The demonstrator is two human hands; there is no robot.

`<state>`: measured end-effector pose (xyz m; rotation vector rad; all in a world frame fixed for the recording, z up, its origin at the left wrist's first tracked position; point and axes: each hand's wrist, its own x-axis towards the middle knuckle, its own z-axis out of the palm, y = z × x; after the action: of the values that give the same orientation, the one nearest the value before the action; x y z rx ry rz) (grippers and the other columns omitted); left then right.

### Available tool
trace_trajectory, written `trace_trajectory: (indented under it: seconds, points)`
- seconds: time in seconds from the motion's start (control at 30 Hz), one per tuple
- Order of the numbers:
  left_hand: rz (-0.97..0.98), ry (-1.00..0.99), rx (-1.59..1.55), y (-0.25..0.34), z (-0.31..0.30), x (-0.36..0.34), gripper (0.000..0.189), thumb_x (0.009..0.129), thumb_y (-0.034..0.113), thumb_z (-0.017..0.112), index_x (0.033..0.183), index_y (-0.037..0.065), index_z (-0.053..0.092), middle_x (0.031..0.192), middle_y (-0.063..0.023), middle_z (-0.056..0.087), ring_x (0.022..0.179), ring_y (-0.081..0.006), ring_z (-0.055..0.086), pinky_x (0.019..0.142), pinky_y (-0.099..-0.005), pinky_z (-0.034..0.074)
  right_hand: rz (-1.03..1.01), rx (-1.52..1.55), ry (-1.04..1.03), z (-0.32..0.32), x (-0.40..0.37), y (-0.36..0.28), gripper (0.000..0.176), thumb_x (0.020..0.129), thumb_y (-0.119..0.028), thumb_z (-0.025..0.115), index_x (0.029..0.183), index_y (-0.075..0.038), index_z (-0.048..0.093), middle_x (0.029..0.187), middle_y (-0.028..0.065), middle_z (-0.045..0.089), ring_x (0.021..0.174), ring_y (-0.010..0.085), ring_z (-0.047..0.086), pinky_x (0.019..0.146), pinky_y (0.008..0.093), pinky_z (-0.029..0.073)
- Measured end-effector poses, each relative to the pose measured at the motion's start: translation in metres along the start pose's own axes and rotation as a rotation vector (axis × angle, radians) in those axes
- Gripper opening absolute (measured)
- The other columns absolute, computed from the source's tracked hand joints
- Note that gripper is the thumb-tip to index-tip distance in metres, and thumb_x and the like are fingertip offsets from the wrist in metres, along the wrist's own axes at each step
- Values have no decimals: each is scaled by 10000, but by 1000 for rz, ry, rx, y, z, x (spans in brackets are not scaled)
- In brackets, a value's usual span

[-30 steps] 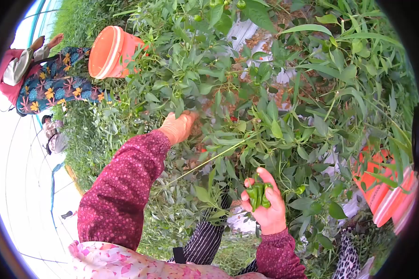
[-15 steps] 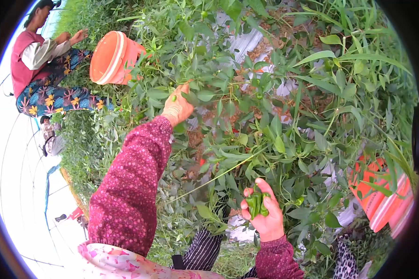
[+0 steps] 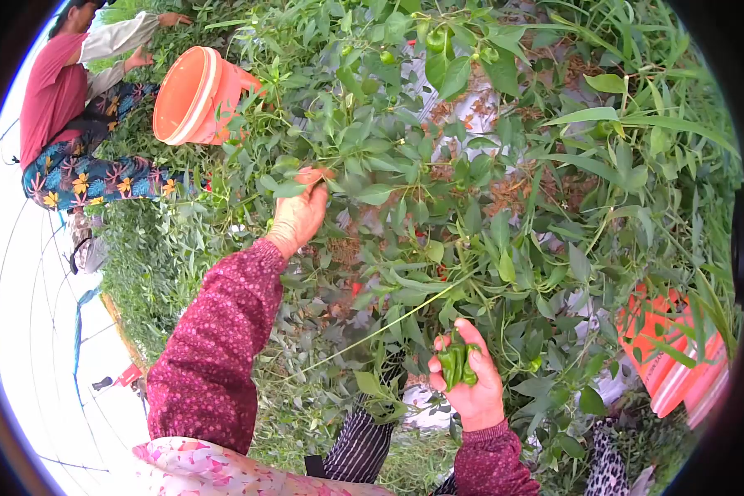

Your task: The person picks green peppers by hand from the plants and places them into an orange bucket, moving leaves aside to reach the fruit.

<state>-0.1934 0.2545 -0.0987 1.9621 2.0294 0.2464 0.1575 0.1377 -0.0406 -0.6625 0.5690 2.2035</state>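
Observation:
My right hand [image 3: 481, 388] is turned palm up at the lower middle, fingers curled round several green peppers [image 3: 456, 362]. My left hand [image 3: 299, 217] reaches in among the leaves of a pepper plant [image 3: 380, 169], its back towards me. Its fingers are bent together at a leafy stem, and leaves partly hide the fingertips, so what they grip cannot be made out. More green peppers [image 3: 436, 40] hang on the plant near the top of the view.
An orange bucket [image 3: 192, 95] stands tilted in the plants at upper left, near another person [image 3: 54, 107] with both hands in the foliage. More orange buckets [image 3: 665, 355] sit at the right behind grass blades. Pale plastic sheeting [image 3: 467, 116] shows between the plants.
My left hand has drawn slightly down and left, and the green pepper seen at it is out of sight. The other person has stretched both arms into the plants. My right hand stays put.

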Motion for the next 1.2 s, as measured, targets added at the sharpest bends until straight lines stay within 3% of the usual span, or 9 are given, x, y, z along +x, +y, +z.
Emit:
trace_trajectory:
  seconds: [0.07, 0.17, 0.3, 0.37, 0.47, 0.67, 0.97, 1.07, 1.2]
  points:
    - [-411, 166, -751, -25, -19, 24, 152, 844, 31, 549, 984, 61, 601, 858, -40, 615, 773, -101, 542, 715, -243, 445, -4, 6, 11, -1, 0, -1, 485, 845, -175, 566, 1302, -118, 415, 1110, 174, 548, 878, 314, 602, 598, 359, 486]
    - [-425, 273, -321, -41, -47, 65, 123, 823, 99, 569, 896, 44, 650, 719, -35, 626, 637, -110, 554, 612, -261, 459, -11, 17, 20, -3, 0, -3, 483, 847, -177, 563, 1304, -120, 415, 1108, 172, 551, 878, 315, 602, 596, 359, 484]
    - [-570, -360, -192, -38, -31, 96, 185, 773, 133, 607, 918, 41, 676, 778, -106, 662, 688, -158, 614, 656, -295, 484, -12, -15, 35, -4, 0, -2, 480, 852, -179, 551, 1308, -123, 411, 1109, 172, 550, 877, 312, 601, 597, 356, 477]
    - [-131, -481, 133, -52, -4, 102, 158, 770, 60, 596, 888, -29, 652, 787, -127, 668, 735, -236, 624, 715, -343, 495, -8, -25, 39, -4, 0, -2, 482, 853, -182, 549, 1311, -125, 408, 1109, 171, 549, 878, 310, 600, 600, 354, 474]
    - [-430, -606, 254, -51, 21, 110, 304, 776, 100, 597, 1057, -14, 608, 1019, -173, 634, 875, -261, 608, 791, -349, 476, 7, -32, 38, -8, -1, -1, 504, 853, -198, 549, 1325, -129, 387, 1107, 166, 548, 891, 303, 593, 618, 350, 465]
    - [-339, -224, -782, -214, 126, 71, 331, 898, 229, 484, 1191, 75, 481, 1092, -85, 559, 962, -210, 584, 784, -327, 496, 16, -59, 69, -8, -6, -1, 476, 870, -217, 536, 1319, -139, 400, 1114, 162, 533, 885, 304, 586, 606, 357, 466]
    - [-1132, 164, -1477, -185, 129, 58, 270, 904, 261, 465, 1089, 89, 561, 964, -73, 594, 824, -270, 549, 717, -389, 459, 10, -62, 121, -7, -3, 1, 479, 875, -179, 511, 1325, -102, 370, 1099, 168, 529, 888, 301, 590, 628, 346, 477]
    - [-1289, 651, -1940, -131, 120, 62, 257, 877, 112, 569, 1094, -21, 531, 1008, -93, 615, 849, -199, 602, 727, -340, 526, 25, -34, 93, -8, -2, 1, 478, 873, -181, 514, 1323, -103, 371, 1098, 163, 532, 889, 297, 590, 628, 347, 479]
    - [-1041, 322, -1802, -99, 99, 61, 386, 825, 72, 626, 1176, 2, 483, 1104, -93, 580, 980, -195, 551, 833, -314, 466, 16, -49, 89, -6, -4, 2, 471, 875, -182, 506, 1322, -105, 377, 1101, 162, 541, 882, 290, 599, 625, 348, 482]
